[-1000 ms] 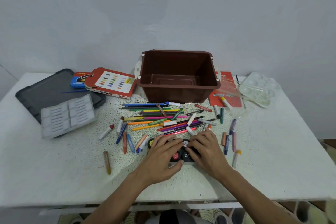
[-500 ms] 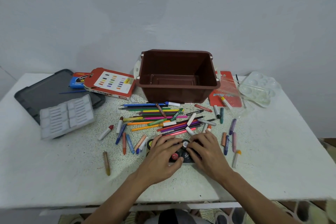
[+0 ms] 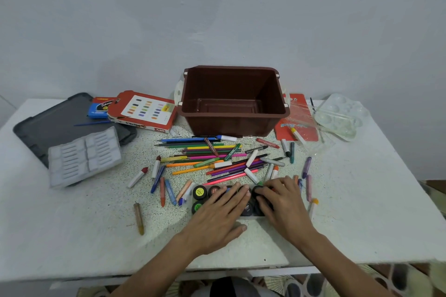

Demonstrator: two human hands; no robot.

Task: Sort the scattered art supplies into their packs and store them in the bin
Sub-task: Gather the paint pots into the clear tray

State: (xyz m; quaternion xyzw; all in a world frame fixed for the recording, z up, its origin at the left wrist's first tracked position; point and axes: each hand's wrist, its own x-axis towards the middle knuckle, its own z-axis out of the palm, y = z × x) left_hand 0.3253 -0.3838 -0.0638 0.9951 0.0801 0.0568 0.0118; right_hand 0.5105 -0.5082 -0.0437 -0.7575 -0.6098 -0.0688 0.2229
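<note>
Plain pale-grey wall (image 3: pixel 217 12); white speckled table (image 3: pixel 72 236) against it

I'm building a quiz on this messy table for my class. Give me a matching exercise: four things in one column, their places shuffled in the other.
1. brown bin
2. clear palette
3. grey insert tray
4. paint pots

A. under the left hand and right hand
B. back right corner
C. left side, partly on the dark lid
D. middle back, behind the pencils

Pairs: 1-D, 2-B, 3-C, 4-A
</note>
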